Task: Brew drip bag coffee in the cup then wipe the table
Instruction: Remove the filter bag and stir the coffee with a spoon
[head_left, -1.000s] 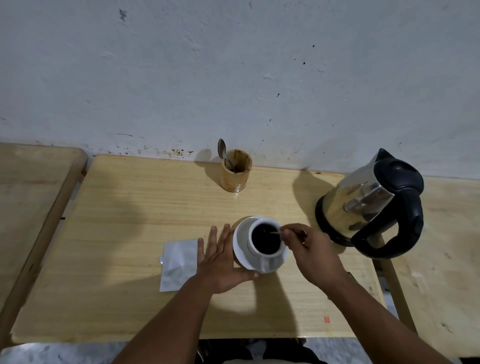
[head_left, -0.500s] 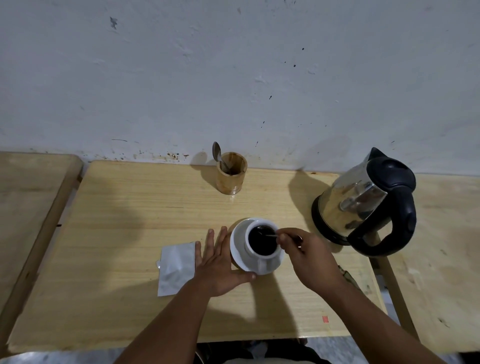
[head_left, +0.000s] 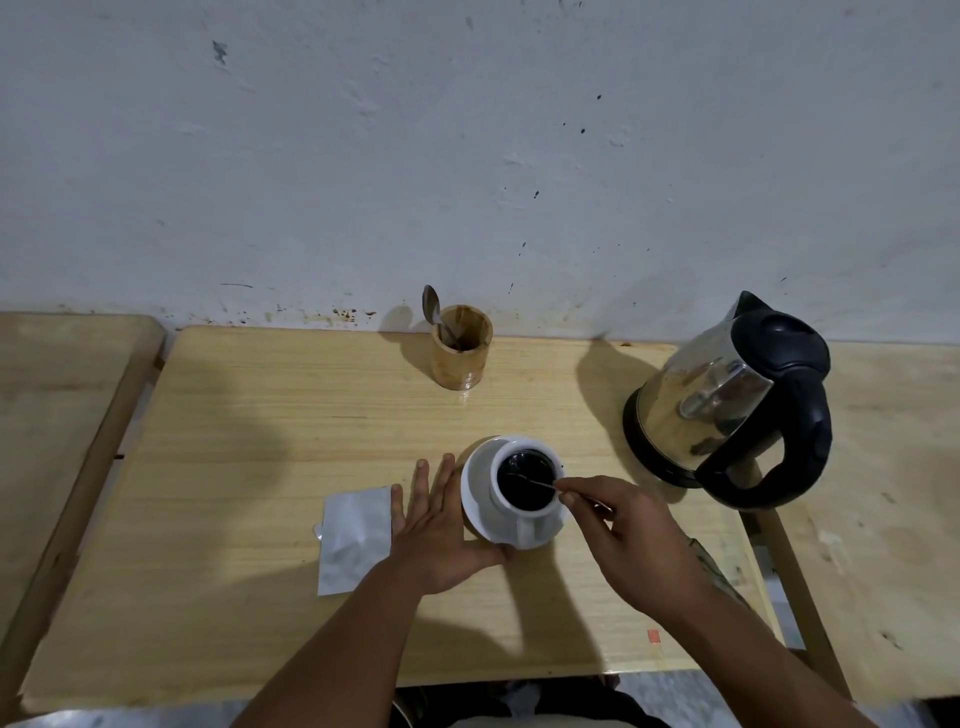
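Note:
A white cup (head_left: 524, 512) full of dark coffee stands on a white saucer (head_left: 475, 488) near the front middle of the wooden table (head_left: 249, 415). My right hand (head_left: 628, 535) pinches a thin metal spoon (head_left: 530, 480) whose bowl dips into the coffee. My left hand (head_left: 441, 530) lies flat with fingers apart, its thumb against the saucer's near edge. A white drip bag wrapper (head_left: 353, 535) lies flat just left of that hand.
A steel kettle with a black handle (head_left: 727, 405) sits on its base at the right edge of the table. A bamboo holder (head_left: 462, 348) with a spoon stands at the back by the wall. Other wooden tables flank both sides.
The spoon's tip has shifted within the cup as my right hand moves slightly. The left hand stays against the saucer. The camera has tilted a little.

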